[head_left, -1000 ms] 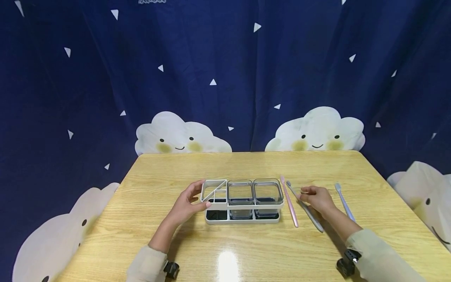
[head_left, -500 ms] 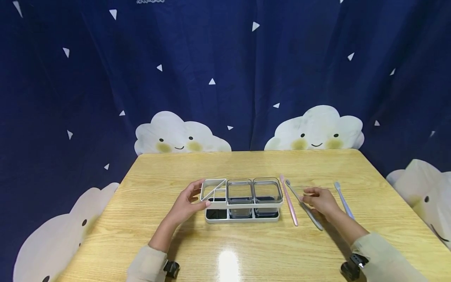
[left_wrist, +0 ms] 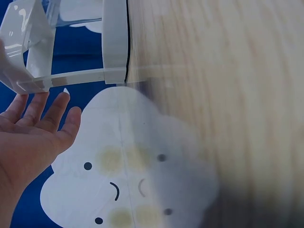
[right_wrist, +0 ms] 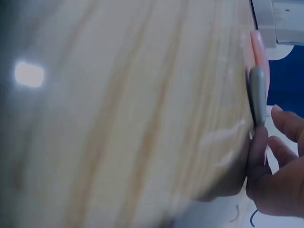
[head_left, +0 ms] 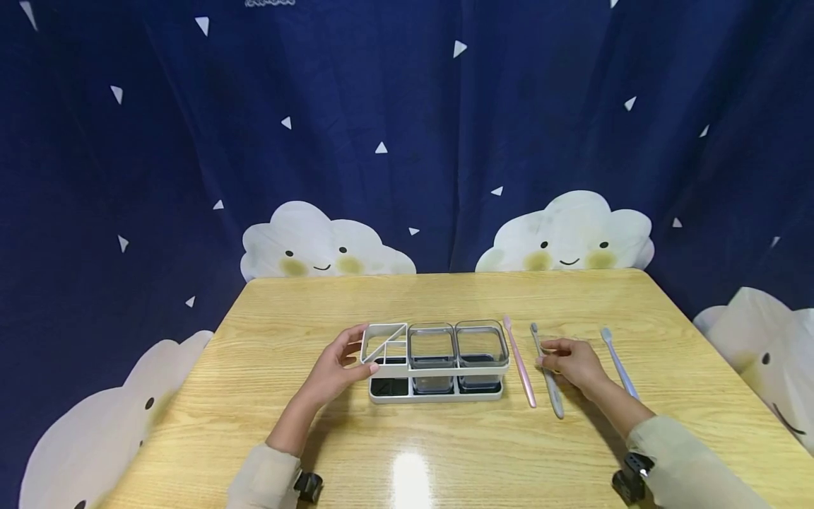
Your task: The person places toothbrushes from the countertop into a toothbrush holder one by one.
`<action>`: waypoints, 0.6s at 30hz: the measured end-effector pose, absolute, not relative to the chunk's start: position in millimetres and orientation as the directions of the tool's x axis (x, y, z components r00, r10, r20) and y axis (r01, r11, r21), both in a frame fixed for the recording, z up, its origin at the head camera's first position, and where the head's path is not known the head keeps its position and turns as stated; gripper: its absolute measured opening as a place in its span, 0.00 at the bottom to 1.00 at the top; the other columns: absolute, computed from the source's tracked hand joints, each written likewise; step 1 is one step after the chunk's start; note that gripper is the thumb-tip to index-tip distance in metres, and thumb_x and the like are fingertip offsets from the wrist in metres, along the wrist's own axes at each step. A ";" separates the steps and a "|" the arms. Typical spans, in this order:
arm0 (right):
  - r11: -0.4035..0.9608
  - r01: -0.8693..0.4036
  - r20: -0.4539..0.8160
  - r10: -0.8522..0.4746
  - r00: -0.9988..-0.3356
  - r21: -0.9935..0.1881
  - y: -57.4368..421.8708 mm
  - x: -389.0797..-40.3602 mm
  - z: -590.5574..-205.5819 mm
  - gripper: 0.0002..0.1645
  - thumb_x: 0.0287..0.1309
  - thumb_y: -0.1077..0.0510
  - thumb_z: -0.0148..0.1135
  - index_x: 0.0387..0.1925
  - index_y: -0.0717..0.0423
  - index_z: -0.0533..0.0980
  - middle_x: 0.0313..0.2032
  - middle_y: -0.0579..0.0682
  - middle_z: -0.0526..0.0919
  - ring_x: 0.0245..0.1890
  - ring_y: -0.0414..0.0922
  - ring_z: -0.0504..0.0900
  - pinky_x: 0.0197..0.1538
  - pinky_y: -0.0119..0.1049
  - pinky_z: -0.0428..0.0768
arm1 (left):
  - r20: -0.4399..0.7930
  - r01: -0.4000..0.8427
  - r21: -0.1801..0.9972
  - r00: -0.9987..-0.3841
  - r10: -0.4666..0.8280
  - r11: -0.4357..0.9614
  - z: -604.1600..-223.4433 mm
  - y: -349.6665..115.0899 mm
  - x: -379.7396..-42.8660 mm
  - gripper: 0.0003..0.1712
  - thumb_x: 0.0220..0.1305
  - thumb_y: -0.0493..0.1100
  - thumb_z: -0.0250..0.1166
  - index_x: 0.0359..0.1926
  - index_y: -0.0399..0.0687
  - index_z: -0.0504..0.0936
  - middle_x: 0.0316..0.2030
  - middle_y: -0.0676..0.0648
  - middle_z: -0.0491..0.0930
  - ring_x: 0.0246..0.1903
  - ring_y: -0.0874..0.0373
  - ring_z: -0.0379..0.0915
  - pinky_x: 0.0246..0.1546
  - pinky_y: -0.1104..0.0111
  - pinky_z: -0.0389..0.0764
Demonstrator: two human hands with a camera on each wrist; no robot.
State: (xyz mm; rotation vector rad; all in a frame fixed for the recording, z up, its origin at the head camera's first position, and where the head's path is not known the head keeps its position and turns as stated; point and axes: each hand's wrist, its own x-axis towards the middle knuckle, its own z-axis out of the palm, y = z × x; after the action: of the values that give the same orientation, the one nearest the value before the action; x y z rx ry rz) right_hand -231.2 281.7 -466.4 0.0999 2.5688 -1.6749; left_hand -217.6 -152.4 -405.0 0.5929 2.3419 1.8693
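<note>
Where the person's pale beige sleeves (head_left: 263,477) reach over the near side of the desk, small black wrist cameras (head_left: 309,487) are strapped to both arms, and a bright patch of glare (head_left: 410,479) lies on the wood between them. Beyond these, the right hand (head_left: 575,363) pinches a slim grey toothbrush (head_left: 551,394) near the middle of its length, thumb tip against it, with the handle end pointing towards the person and the bristle head pointing away. To its left lies a slender pink toothbrush (head_left: 519,362), slanting, just beside a white two-tier plastic holder (head_left: 458,371); to the right of the hand lies a pale blue toothbrush (head_left: 620,363), partly covered by the forearm. At the opposite end of the holder, the left hand (head_left: 337,369) grips its left side, thumb on the front rail and fingertips at the back corner. That end is split by thin straight and diagonal bars, while two clear square cups (head_left: 434,385) stand upright in the other sections. Under everything spreads the light wood-grain desk (head_left: 305,311), and behind its far edge hangs a navy blue fabric curtain (head_left: 356,85) printed with small white triangles and smiling white clouds (head_left: 324,240).
</note>
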 end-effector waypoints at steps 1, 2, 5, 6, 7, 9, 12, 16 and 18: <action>0.398 0.098 -0.100 0.014 -0.995 -0.912 282.9 -231.8 -467.1 0.29 0.56 0.62 0.62 0.57 0.74 0.67 0.37 0.58 0.79 0.35 0.46 0.81 0.35 0.38 0.81 | 0.172 0.246 0.953 -0.921 0.350 0.178 -405.1 -152.2 -217.5 0.40 0.53 0.31 0.68 0.65 0.34 0.60 0.58 0.30 0.65 0.56 0.35 0.63 0.56 0.46 0.62; 0.393 0.098 -0.102 0.011 -0.995 -0.914 284.1 -232.6 -467.9 0.30 0.56 0.62 0.62 0.57 0.74 0.66 0.37 0.58 0.79 0.35 0.45 0.81 0.35 0.38 0.81 | 0.177 0.250 0.952 -0.920 0.349 0.178 -405.3 -152.0 -217.5 0.40 0.53 0.31 0.68 0.65 0.33 0.60 0.58 0.30 0.65 0.55 0.35 0.63 0.56 0.46 0.62; 0.375 0.103 -0.111 0.001 -0.994 -0.921 286.8 -234.7 -468.9 0.32 0.56 0.63 0.63 0.59 0.74 0.64 0.37 0.56 0.79 0.35 0.44 0.81 0.35 0.36 0.81 | 0.181 0.252 0.952 -0.921 0.345 0.173 -405.5 -151.6 -217.4 0.40 0.53 0.30 0.68 0.65 0.33 0.60 0.57 0.32 0.67 0.55 0.36 0.64 0.56 0.46 0.63; 0.369 0.105 -0.113 0.000 -0.994 -0.923 287.3 -235.6 -469.2 0.33 0.56 0.63 0.63 0.59 0.74 0.64 0.36 0.56 0.79 0.34 0.44 0.81 0.35 0.36 0.81 | 0.183 0.253 0.952 -0.921 0.344 0.171 -405.6 -151.7 -217.4 0.39 0.53 0.30 0.68 0.65 0.33 0.61 0.57 0.33 0.67 0.54 0.36 0.64 0.56 0.46 0.63; 0.365 0.109 -0.115 0.004 -0.993 -0.925 287.4 -236.3 -469.5 0.33 0.55 0.63 0.64 0.59 0.74 0.64 0.36 0.55 0.79 0.34 0.43 0.81 0.35 0.36 0.81 | 0.185 0.255 0.952 -0.921 0.342 0.171 -405.7 -151.6 -217.5 0.39 0.53 0.30 0.68 0.65 0.34 0.61 0.56 0.33 0.68 0.54 0.35 0.65 0.55 0.47 0.63; 0.365 0.109 -0.115 0.006 -0.993 -0.925 287.3 -237.5 -469.8 0.34 0.54 0.64 0.65 0.59 0.75 0.64 0.35 0.54 0.80 0.33 0.42 0.81 0.34 0.35 0.81 | 0.191 0.260 0.951 -0.920 0.342 0.168 -406.0 -151.7 -217.6 0.39 0.52 0.30 0.68 0.65 0.34 0.61 0.56 0.33 0.68 0.54 0.34 0.64 0.55 0.47 0.63; 0.377 0.110 -0.110 0.023 -0.994 -0.920 286.0 -237.9 -470.0 0.33 0.52 0.65 0.66 0.57 0.76 0.65 0.32 0.53 0.80 0.31 0.41 0.81 0.33 0.35 0.81 | 0.195 0.262 0.952 -0.918 0.344 0.160 -406.2 -151.6 -217.5 0.39 0.53 0.30 0.68 0.65 0.34 0.61 0.56 0.32 0.68 0.53 0.31 0.64 0.55 0.46 0.63; 0.399 0.118 -0.111 0.039 -0.993 -0.909 283.1 -236.8 -469.0 0.34 0.51 0.67 0.66 0.57 0.78 0.63 0.30 0.53 0.78 0.29 0.41 0.80 0.32 0.35 0.81 | 0.188 0.256 0.953 -0.918 0.349 0.161 -404.7 -152.3 -217.1 0.39 0.53 0.31 0.68 0.65 0.34 0.61 0.56 0.31 0.67 0.54 0.31 0.63 0.55 0.45 0.62; 0.404 0.128 -0.118 0.050 -0.992 -0.906 281.8 -236.3 -468.4 0.34 0.50 0.68 0.66 0.56 0.79 0.63 0.30 0.53 0.78 0.29 0.41 0.80 0.32 0.35 0.81 | 0.184 0.255 0.953 -0.918 0.350 0.166 -404.4 -152.9 -216.7 0.40 0.53 0.31 0.68 0.65 0.34 0.60 0.57 0.30 0.66 0.55 0.30 0.62 0.55 0.44 0.61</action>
State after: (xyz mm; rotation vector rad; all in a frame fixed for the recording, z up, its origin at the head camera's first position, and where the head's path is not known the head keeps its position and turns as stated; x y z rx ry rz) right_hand -236.3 281.8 -468.4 0.1628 2.5716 -1.6686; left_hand -216.7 -152.9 -404.4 0.6079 2.3383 1.8838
